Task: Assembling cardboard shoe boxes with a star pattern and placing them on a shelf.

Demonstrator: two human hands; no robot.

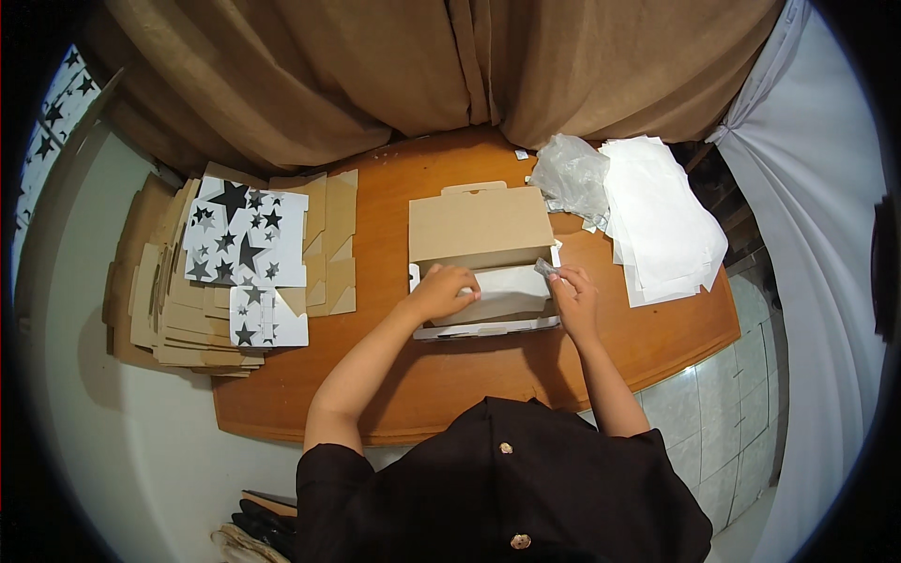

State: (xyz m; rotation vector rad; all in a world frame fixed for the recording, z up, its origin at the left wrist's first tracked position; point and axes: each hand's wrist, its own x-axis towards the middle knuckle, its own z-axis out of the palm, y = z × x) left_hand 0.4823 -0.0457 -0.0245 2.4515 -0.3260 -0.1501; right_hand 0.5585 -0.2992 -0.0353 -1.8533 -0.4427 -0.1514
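In front of me stands an open cardboard box, its brown inner lid raised toward the far side and its outer sides white. A sheet of white paper lies inside it. My left hand reaches over the box's left side, fingers closed at the left edge of the paper. At the box's right side, my right hand pinches a small clear plastic packet between thumb and fingers. What the packet contains is too small to make out.
A stack of flat brown cardboard stands on the left of the wooden table, topped by white star-printed pieces. A crumpled clear plastic bag and a pile of white paper sheets lie at the right. Brown curtains hang behind.
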